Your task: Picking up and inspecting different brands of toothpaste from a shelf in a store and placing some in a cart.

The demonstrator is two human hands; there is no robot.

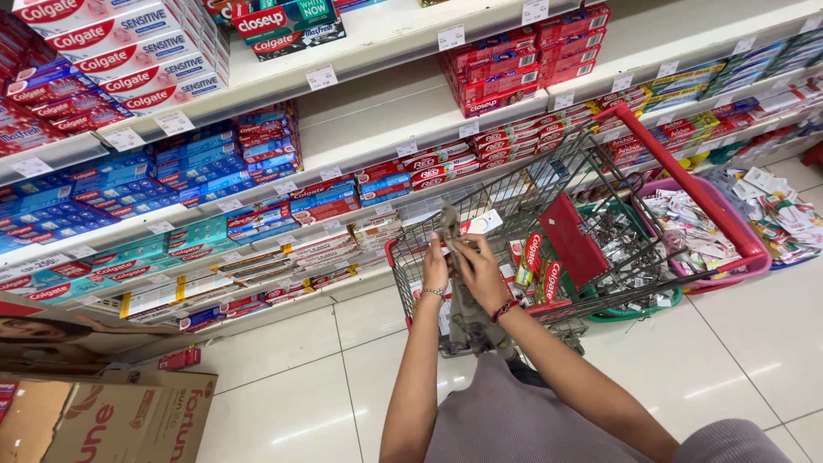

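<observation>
Both hands are up at the near rim of the cart point(600, 184), working a limp grey-olive cloth point(467, 313) that hangs down the cart's near end towards the floor point(291, 377). The left hand point(435, 267) pinches the cloth's top edge, its grip closed on the fabric. The right hand point(480, 273) is closed on the same bunch just beside it, and the two hands touch. A white-and-red box point(482, 223) shows just above the fingers, but I cannot tell whether either hand holds it or it simply lies in the basket behind.

My worry is the cloth. Most of it dangles free outside the wire, so a loosened pinch would probably let it slide off the rim. It could also snag in the mesh if tugged sideways.

Red boxes point(533, 257) stand on end inside the cart near the red flap (they look easy to tip), and a jolt to the cart might topple them. The shelves point(377, 129) sit close on the far side, so a shove could knock stock off their front edges.
</observation>
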